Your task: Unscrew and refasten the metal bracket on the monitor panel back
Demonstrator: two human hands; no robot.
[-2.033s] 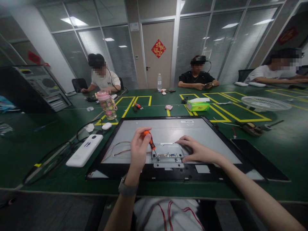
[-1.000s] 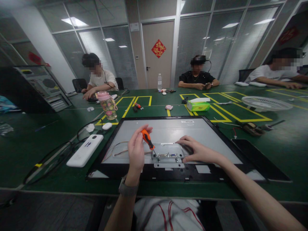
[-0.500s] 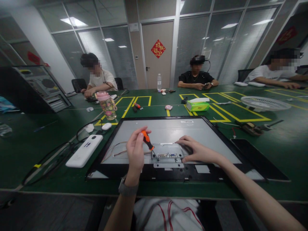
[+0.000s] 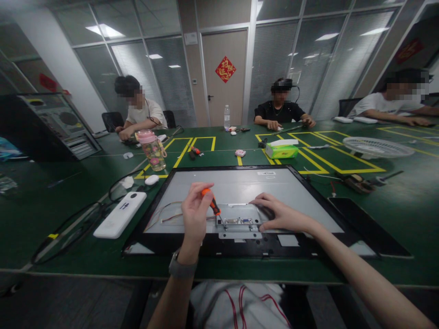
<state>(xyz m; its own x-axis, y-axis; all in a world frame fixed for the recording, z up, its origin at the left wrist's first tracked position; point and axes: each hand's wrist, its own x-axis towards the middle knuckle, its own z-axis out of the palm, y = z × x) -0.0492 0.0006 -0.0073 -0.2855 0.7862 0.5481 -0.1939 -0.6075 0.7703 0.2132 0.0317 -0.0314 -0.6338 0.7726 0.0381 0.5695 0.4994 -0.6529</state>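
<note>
In my left hand (image 4: 195, 212) is an orange and black screwdriver (image 4: 211, 202), gripped by its handle. Its shaft slants down to the left part of a metal bracket (image 4: 240, 235) with display ports along its edge. My right hand (image 4: 279, 214) holds the bracket's right side, thumb at the front and fingers over the back; what lies under the palm is hidden. The bracket sits on the grey back of a flat monitor panel (image 4: 219, 183) with a black frame. Thin wires (image 4: 171, 219) run over the panel left of my left hand.
Left of the panel lie a white power bank (image 4: 120, 214) and black cables (image 4: 68, 237); a pink-lidded bottle (image 4: 152, 153) stands behind. A dark flat slab (image 4: 370, 224) lies to the right. Farther back are a tissue pack (image 4: 281, 150) and several people seated around the table.
My left hand's fingers have shifted on the screwdriver handle, closing in around it. The right hand stays put. Across the table, a co-worker's hands have moved apart and lower.
</note>
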